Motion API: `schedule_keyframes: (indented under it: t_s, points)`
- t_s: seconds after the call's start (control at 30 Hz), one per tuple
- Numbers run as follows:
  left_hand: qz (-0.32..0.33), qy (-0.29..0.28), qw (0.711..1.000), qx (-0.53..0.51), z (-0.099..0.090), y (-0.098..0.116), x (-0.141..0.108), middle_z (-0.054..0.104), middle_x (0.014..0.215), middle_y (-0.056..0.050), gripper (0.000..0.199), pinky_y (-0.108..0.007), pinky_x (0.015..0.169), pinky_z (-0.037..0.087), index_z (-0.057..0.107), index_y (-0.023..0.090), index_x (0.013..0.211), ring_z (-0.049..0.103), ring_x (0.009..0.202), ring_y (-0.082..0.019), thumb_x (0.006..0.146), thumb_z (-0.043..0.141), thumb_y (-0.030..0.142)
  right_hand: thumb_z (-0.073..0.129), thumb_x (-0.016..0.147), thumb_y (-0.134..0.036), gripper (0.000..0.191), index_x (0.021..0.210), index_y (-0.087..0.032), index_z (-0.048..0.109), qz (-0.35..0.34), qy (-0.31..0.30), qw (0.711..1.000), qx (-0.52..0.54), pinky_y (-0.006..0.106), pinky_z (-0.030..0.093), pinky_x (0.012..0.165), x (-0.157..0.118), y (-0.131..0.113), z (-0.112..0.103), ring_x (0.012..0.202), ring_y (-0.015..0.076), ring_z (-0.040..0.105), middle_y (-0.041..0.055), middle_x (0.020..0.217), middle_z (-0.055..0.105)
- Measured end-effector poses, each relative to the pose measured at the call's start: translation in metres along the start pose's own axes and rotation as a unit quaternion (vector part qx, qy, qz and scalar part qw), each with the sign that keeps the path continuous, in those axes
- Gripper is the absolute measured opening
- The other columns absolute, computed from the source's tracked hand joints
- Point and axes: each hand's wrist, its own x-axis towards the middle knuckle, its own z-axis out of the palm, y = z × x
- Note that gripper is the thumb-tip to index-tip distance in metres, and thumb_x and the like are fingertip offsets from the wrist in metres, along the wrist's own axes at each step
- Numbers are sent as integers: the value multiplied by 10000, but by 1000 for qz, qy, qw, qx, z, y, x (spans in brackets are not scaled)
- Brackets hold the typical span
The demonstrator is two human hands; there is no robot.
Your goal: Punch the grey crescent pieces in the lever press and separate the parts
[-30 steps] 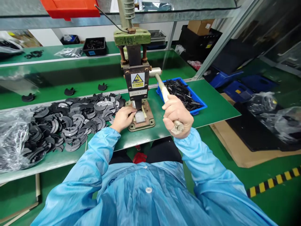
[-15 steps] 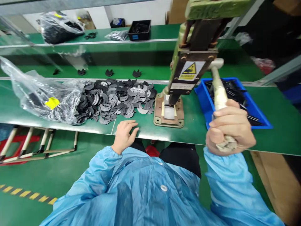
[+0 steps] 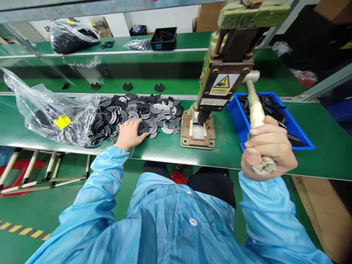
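Now left hand (image 3: 129,134) on flat black crescents (image 3: 143,113).

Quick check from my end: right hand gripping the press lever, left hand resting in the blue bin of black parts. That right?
Not quite. The right hand does grip the press lever, but the head view shows the left hand on the pile of black crescent pieces loose on the green table, left of the press. The blue bin sits on the other side, untouched.
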Motion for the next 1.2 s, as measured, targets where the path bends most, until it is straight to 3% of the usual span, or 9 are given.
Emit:
schedule_keyframes:
  t_s: [0.13, 0.3, 0.43, 0.5, 0.63, 0.73, 0.9, 1.1, 1.2]
  points:
    - [-6, -55, 998, 31, -4, -7, 14, 610, 1546, -230, 841, -621, 1171, 364, 523, 225, 1622, 517, 1450, -476, 914, 723, 633, 791, 890, -472, 414, 648, -230, 558, 9, -16, 1000, -5, 639, 594, 1051, 1, -5, -2, 823, 182, 729, -41, 642, 665]
    - [-23, -60, 998, 24, -6, -9, 14, 525, 1562, -243, 922, -607, 1157, 407, 470, 224, 1646, 504, 1473, -455, 865, 796, 592, 772, 891, -461, 394, 658, -229, 556, 14, -24, 1000, -12, 659, 593, 1061, 0, -5, -3, 835, 187, 729, -38, 647, 652]
    - [1, -69, 997, 25, -10, -8, 15, 539, 1519, -238, 877, -606, 1147, 426, 521, 223, 1576, 478, 1500, -445, 826, 835, 552, 768, 896, -418, 346, 686, -231, 566, 12, -25, 1000, -9, 655, 593, 1065, 0, -7, -2, 848, 186, 729, -43, 674, 661]
    - [19, -66, 997, 20, -11, -10, 15, 575, 1485, -234, 797, -593, 1125, 450, 558, 208, 1512, 510, 1472, -438, 831, 817, 532, 763, 902, -400, 323, 704, -231, 571, 15, -26, 1000, -7, 643, 592, 1079, 1, -9, -1, 860, 180, 728, -49, 687, 663]
    - [68, -62, 995, -30, -10, -14, 15, 727, 1306, -162, 388, -517, 1087, 494, 675, 224, 1268, 653, 1310, -368, 988, 576, 473, 755, 911, -367, 293, 732, -228, 570, 5, -30, 1000, 7, 609, 581, 1109, 0, -10, -1, 901, 173, 724, -51, 719, 664]
    - [96, -33, 992, -81, -14, -12, 11, 799, 1154, -112, 322, -460, 1017, 546, 736, 248, 1112, 739, 1121, -331, 1012, 531, 475, 754, 909, -343, 262, 749, -241, 574, -3, -40, 999, 10, 580, 572, 1144, -1, -8, -2, 928, 175, 727, -44, 729, 655]
    - [88, 23, 979, -183, -22, 19, -12, 838, 1121, -56, 307, -418, 929, 610, 790, 291, 1121, 777, 1017, -296, 976, 672, 533, 745, 914, -352, 266, 746, -258, 561, -6, -22, 1000, 8, 533, 594, 1153, -4, -6, 0, 914, 159, 722, -55, 713, 635]
    - [276, -72, 931, -228, -1, 70, -30, 818, 1207, -84, 303, -458, 1050, 582, 798, 298, 1253, 752, 1121, -274, 1066, 565, 347, 750, 900, -347, 253, 745, -258, 569, 4, -28, 1000, -2, 550, 608, 1144, -3, -9, -1, 909, 159, 735, -63, 708, 656]
    - [306, -70, 930, -189, 8, 80, -31, 767, 1252, -124, 315, -511, 1070, 564, 832, 295, 1187, 704, 1195, -307, 1051, 547, 287, 736, 896, -364, 242, 741, -272, 576, 12, -25, 1000, -7, 579, 616, 1127, -3, -10, -2, 906, 174, 748, -68, 700, 654]
